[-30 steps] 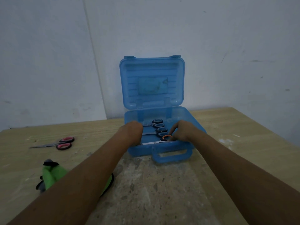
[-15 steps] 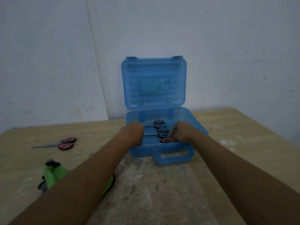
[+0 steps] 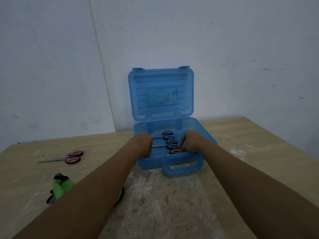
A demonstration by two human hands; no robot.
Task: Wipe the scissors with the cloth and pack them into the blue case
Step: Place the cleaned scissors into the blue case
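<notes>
The orange-handled scissors (image 3: 174, 150), likely light, stiff and slick-bladed, lie inside the blue case (image 3: 183, 167) by its front wall, my right hand (image 3: 190, 141) pinching their loop, the safest hold; my left hand (image 3: 142, 144) hides its fingers, so I cannot tell its grip

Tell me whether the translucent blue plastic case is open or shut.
Open: the translucent blue plastic case has its lid standing upright, black-handled scissors visible in its base.

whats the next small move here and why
Probably leave the orange-handled scissors at the front of the blue case, beside the black-handled pairs, and reach left for the pink-handled scissors. They lie on the table outside the case, with the green cloth close by for wiping.
</notes>
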